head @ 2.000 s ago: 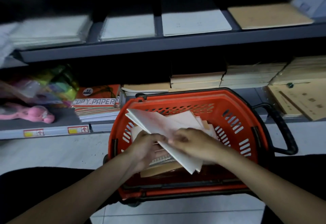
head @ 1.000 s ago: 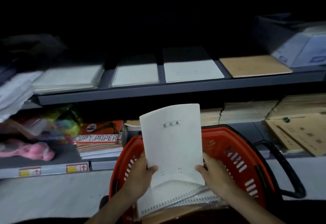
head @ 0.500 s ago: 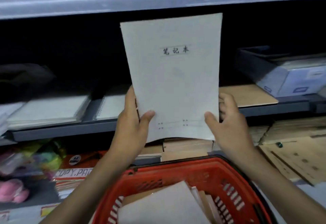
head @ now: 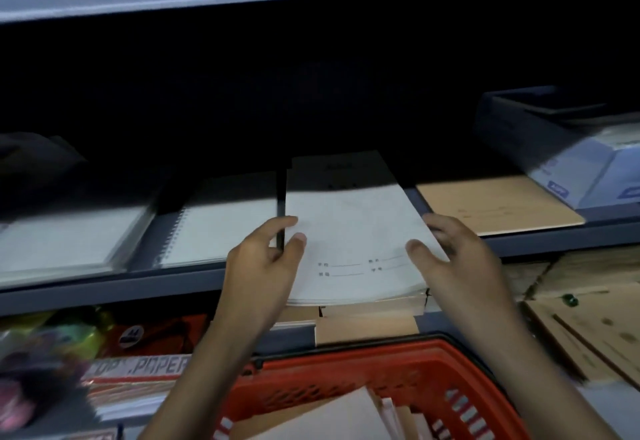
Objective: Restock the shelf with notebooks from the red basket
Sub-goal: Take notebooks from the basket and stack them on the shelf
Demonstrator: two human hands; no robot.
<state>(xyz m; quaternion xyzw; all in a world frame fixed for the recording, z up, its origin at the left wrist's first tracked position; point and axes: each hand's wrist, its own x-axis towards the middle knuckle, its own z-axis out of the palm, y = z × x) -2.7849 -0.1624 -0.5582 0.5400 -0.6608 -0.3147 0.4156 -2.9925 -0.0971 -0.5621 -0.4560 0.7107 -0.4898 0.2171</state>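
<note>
Reaching forward, left hand (head: pixel 266 261) and right hand (head: pixel 459 259) pinch opposite edges of the white notebook (head: pixel 353 239), thumbs seemingly on top.

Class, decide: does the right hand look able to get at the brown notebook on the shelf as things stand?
Probably yes: the brown notebook lies just beside the right hand with nothing between, though that hand holds the white notebook.

White notebook (head: pixel 349 232) lying on a shelf (head: pixel 104 292) stack, left hand (head: pixel 266 261) and right hand (head: pixel 457 259) gripping its side edges, red basket (head: pixel 346 375) below
</note>
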